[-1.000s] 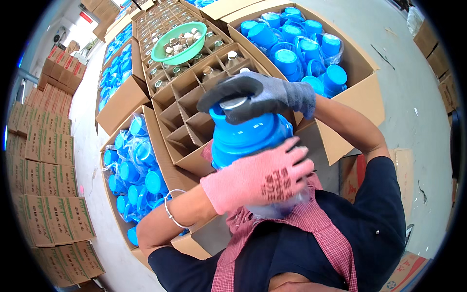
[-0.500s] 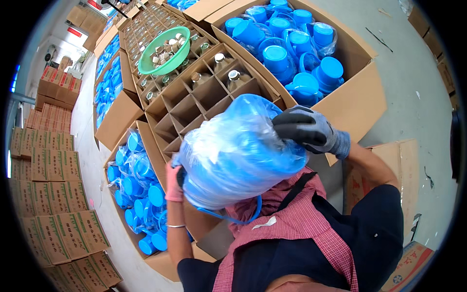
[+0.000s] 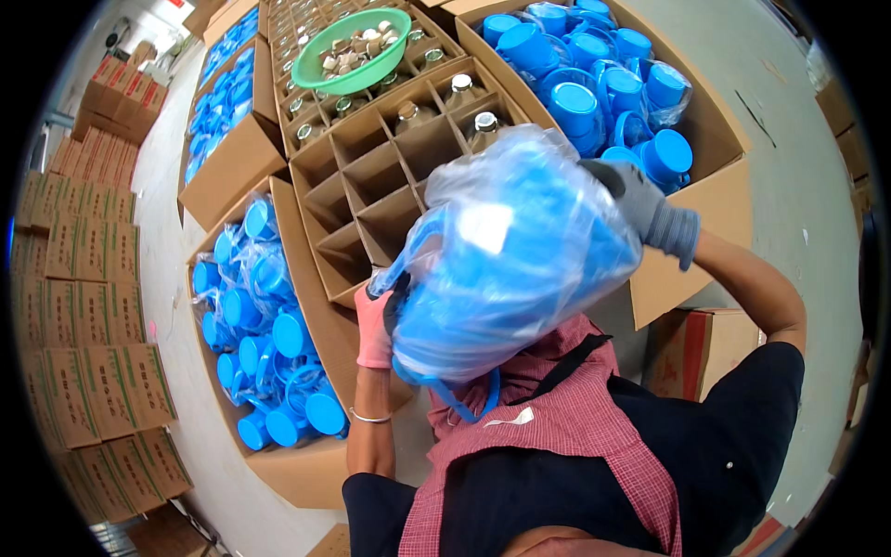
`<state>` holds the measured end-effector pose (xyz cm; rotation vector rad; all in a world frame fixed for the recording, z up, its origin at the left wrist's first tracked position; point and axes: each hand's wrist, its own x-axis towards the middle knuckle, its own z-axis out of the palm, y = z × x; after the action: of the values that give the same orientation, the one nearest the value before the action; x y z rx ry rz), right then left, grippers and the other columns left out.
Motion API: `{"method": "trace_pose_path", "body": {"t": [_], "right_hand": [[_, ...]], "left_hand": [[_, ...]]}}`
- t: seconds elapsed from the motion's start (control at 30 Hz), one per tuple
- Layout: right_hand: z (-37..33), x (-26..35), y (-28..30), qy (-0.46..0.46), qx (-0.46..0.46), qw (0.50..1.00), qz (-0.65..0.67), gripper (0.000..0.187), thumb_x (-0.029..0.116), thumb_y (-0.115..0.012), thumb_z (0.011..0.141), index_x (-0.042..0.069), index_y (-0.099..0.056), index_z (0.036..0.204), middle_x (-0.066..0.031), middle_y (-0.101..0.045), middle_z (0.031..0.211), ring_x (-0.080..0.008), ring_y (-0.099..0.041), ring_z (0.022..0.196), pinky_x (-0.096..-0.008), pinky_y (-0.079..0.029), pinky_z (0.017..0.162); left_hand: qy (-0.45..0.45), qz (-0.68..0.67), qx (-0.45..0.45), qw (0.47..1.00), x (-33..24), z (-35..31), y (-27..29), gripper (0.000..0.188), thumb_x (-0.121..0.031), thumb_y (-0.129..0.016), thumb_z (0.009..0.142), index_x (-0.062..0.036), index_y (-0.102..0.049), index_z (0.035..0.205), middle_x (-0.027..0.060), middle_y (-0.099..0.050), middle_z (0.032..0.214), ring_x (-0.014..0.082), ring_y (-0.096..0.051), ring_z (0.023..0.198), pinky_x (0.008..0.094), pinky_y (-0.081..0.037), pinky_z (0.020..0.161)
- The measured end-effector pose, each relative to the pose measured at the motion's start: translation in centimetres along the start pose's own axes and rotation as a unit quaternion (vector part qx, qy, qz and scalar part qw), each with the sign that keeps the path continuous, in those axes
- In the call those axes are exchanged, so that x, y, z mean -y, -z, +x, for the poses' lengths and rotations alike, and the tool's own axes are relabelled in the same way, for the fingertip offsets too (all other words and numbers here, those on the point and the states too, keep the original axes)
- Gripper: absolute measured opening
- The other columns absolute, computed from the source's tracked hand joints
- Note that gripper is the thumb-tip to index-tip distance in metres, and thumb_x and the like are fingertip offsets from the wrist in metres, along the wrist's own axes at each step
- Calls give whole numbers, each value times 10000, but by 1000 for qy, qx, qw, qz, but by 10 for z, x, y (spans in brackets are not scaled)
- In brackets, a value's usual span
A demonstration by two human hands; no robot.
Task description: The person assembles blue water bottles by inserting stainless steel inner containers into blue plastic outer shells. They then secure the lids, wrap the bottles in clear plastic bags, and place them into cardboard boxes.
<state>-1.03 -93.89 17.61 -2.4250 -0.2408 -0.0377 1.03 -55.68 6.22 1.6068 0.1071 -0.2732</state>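
In front of my chest is a big bundle of blue plastic ware [image 3: 520, 269] in clear plastic film, with blue strap-like handles hanging below it. My left hand [image 3: 379, 320], in a pink glove with a dark palm, grips the bundle's left side. At its upper right edge, my right hand [image 3: 645, 206] in a grey and black glove is closed on the film; its fingertips are partly hidden. Beyond the bundle stands a carton with cardboard dividers [image 3: 380, 174], some of its cells holding capped glass bottles [image 3: 464, 90].
A green basin [image 3: 394, 63] of small caps rests on the bottle cartons. Open cartons of blue handled plastic cups stand at the right [image 3: 715, 190] and left [image 3: 320, 459]. Stacked brown boxes [image 3: 79, 306] line the far left. Another box [image 3: 724, 348] lies by my right elbow.
The bundle has tilted and shifted right against my body, and its film bulges loosely at the top. My right hand has moved out to its upper right edge. The whole view has shifted.
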Motion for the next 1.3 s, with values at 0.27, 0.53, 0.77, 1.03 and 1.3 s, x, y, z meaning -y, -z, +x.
{"method": "trace_pose_path", "body": {"t": [0.27,0.53,0.77,1.03,1.3], "right_hand": [[23,72,40,339,57,938,-50,399,185,-639,806,99,-575,1190,-153,-572,1191,-361,-584,1044,-441,-488,880],[35,97,29,497,93,838,-204,411,307,-669,765,125,-624,1131,-74,-579,1155,-259,-546,1013,-467,-445,894],[33,-47,39,97,-150,834,522,394,91,-587,916,18,-506,1295,-103,-643,1101,-155,-614,949,-297,-505,854],[-97,-17,32,221,-140,874,-409,681,515,-651,660,455,-490,1318,-64,-347,1505,-374,-281,1402,-767,-135,1039],[-2,-159,150,95,-325,864,-373,858,452,-786,648,70,-463,1346,-162,-519,1293,-343,-486,1212,-485,-305,1092]], "left_hand": [[-16,-190,124,974,8,9,8,241,-151,-618,892,17,-619,1065,44,-658,987,112,-619,846,275,-519,767],[8,-150,75,986,24,-15,0,290,-148,-597,906,27,-587,1137,80,-646,1059,141,-621,922,290,-522,810],[26,-142,238,960,36,31,-40,377,-142,-535,949,39,-497,1278,136,-597,1206,159,-588,1066,317,-512,885],[106,-244,447,854,-49,94,-262,423,-232,-402,1013,7,-423,1362,135,-547,1281,238,-525,1190,388,-463,981],[208,-492,460,710,-57,137,-422,582,-414,-377,1006,19,-353,1396,220,-468,1357,407,-470,1237,504,-434,1027]]}}
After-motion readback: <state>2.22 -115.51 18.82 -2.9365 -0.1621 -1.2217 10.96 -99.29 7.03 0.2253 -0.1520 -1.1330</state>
